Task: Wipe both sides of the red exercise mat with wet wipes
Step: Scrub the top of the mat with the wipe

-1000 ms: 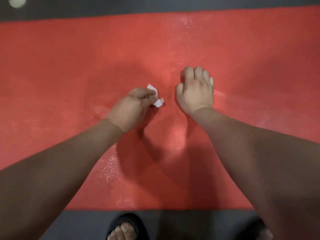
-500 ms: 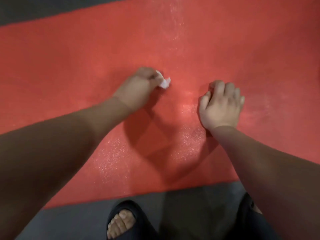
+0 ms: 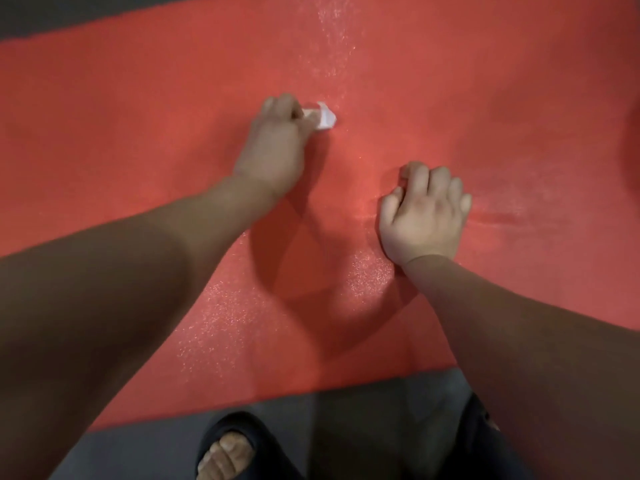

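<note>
The red exercise mat (image 3: pixel 138 140) lies flat on the floor and fills most of the view, with wet shiny streaks near its middle. My left hand (image 3: pixel 273 147) grips a small crumpled white wet wipe (image 3: pixel 323 117) and holds it against the mat. My right hand (image 3: pixel 426 213) rests on the mat to the right and nearer to me, its fingers curled under with the knuckles up; nothing shows in it.
Grey floor (image 3: pixel 363 420) borders the mat's near edge, and a dark strip of floor (image 3: pixel 69 12) shows beyond its far edge at the top left. My foot in a black sandal (image 3: pixel 225 448) stands just off the near edge.
My left hand has slid the wipe away from me across the mat. My right hand has shifted right and nearer to me.
</note>
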A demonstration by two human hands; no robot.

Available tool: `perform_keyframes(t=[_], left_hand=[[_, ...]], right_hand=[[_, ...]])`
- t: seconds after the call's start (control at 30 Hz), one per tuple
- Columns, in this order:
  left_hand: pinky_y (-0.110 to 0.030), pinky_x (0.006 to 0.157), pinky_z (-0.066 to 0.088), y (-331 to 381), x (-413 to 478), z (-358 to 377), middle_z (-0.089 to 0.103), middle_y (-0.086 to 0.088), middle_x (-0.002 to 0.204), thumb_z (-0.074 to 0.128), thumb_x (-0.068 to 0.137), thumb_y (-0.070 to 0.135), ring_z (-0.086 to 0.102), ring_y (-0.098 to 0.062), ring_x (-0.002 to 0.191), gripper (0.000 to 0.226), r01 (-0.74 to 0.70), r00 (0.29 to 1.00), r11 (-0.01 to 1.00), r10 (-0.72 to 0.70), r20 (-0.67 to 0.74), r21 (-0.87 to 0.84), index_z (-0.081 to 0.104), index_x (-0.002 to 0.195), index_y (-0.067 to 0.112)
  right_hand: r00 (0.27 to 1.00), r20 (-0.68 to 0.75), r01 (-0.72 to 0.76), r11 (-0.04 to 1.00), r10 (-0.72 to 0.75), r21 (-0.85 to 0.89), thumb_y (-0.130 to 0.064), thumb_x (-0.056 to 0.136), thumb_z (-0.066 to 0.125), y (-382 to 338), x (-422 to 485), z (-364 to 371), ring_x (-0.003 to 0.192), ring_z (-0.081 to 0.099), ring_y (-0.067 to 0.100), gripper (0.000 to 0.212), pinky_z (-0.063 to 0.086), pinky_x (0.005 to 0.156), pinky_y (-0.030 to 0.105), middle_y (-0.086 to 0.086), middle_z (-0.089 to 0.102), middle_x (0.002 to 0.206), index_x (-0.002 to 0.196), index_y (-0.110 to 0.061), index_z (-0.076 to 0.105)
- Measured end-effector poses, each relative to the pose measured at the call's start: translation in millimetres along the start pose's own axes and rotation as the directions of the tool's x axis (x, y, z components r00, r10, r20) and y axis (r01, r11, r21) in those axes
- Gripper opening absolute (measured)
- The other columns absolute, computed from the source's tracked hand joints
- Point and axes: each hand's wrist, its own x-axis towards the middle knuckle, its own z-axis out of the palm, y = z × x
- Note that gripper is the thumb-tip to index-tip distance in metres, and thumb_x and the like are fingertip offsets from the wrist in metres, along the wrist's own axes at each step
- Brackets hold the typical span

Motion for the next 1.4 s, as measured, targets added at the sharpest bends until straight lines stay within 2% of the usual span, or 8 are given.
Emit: perform_keyframes(t=[0.07,0.23,0.37,0.47,0.83,1.07,1.27,1.4], left_hand=[[-0.049,0.089,0.044,8.5,9.7,5.1,0.054,-0.02,0.111,0.044,0.097,0.008,0.052,-0.04,0.104,0.037,0.008,0.999,1.0,-0.008,0.031,0.01,0.067,0.126,0.008],[-0.045,0.077,0.047,35.4,-28.1,16.0,0.059,-0.017,0.104,0.043,0.099,0.017,0.056,-0.036,0.093,0.039,-0.461,0.874,0.885,0.466,0.141,-0.069,0.065,0.13,0.007],[-0.05,0.086,0.04,34.0,13.7,7.7,0.055,-0.019,0.117,0.016,0.096,0.026,0.052,-0.04,0.108,0.06,-0.264,0.961,0.958,0.251,0.113,0.111,0.057,0.138,0.011],[-0.045,0.092,0.036,33.9,43.7,7.9,0.05,-0.021,0.126,0.036,0.097,0.004,0.048,-0.042,0.115,0.048,-0.041,0.994,0.991,0.027,0.105,0.13,0.053,0.141,0.008],[-0.045,0.08,0.052,45.1,-119.7,8.2,0.059,-0.017,0.114,0.035,0.091,0.019,0.057,-0.037,0.098,0.055,-0.266,0.933,0.963,0.267,0.242,-0.037,0.059,0.138,0.004],[-0.041,0.074,0.052,6.8,-150.3,-8.8,0.059,-0.014,0.099,0.037,0.099,0.024,0.058,-0.035,0.089,0.048,-0.455,0.879,0.887,0.432,0.2,0.083,0.064,0.132,0.002],[-0.048,0.09,0.042,-30.9,-89.3,-16.2,0.052,-0.02,0.115,0.045,0.097,0.006,0.051,-0.042,0.106,0.048,0.177,0.975,0.973,-0.194,0.106,0.149,0.047,0.145,0.003],[-0.044,0.092,0.036,32.8,-107.2,-5.6,0.049,-0.019,0.124,0.043,0.098,0.007,0.049,-0.039,0.114,0.053,0.094,0.98,0.994,-0.102,0.169,0.054,0.041,0.151,0.006]], right_hand=[[1.0,-0.006,-0.007,1.0,0.007,-0.007,-0.035,0.085,0.051,0.3,0.9,-0.6,0.091,0.05,0.032,0.029,0.035,0.081,0.043,0.009,0.054,0.096,0.107,-0.019,0.06],[1.0,-0.007,-0.002,1.0,0.002,-0.01,-0.035,0.084,0.052,1.2,1.0,0.4,0.09,0.05,0.032,0.028,0.035,0.08,0.044,0.009,0.054,0.095,0.106,-0.02,0.06],[1.0,-0.017,0.003,1.0,-0.003,-0.007,-0.034,0.083,0.054,0.8,1.1,0.5,0.089,0.049,0.032,0.027,0.034,0.079,0.043,0.009,0.054,0.094,0.104,-0.019,0.06],[1.0,-0.012,-0.002,1.0,0.002,-0.013,-0.035,0.083,0.053,0.2,1.3,-0.5,0.089,0.049,0.032,0.028,0.035,0.079,0.043,0.009,0.054,0.094,0.105,-0.018,0.061],[1.0,0.007,0.014,1.0,-0.014,-0.009,-0.036,0.084,0.05,0.5,-0.3,-3.3,0.093,0.051,0.033,0.029,0.034,0.081,0.043,0.01,0.055,0.098,0.107,-0.018,0.058],[1.0,0.006,0.013,1.0,-0.013,-0.011,-0.036,0.085,0.046,0.8,-2.3,-4.7,0.098,0.051,0.034,0.027,0.036,0.083,0.044,0.011,0.056,0.102,0.105,-0.02,0.056],[0.993,0.114,-0.002,0.998,-0.004,0.058,-0.03,0.085,0.045,-2.1,-15.0,-22.4,0.107,0.049,0.037,0.028,0.037,0.087,0.046,0.014,0.055,0.109,0.107,-0.017,0.056],[0.98,0.153,0.115,0.99,-0.126,0.078,-0.027,0.08,0.048,-7.0,-61.7,-34.4,0.099,0.05,0.036,0.024,0.037,0.083,0.046,0.014,0.056,0.101,0.1,-0.014,0.053]])
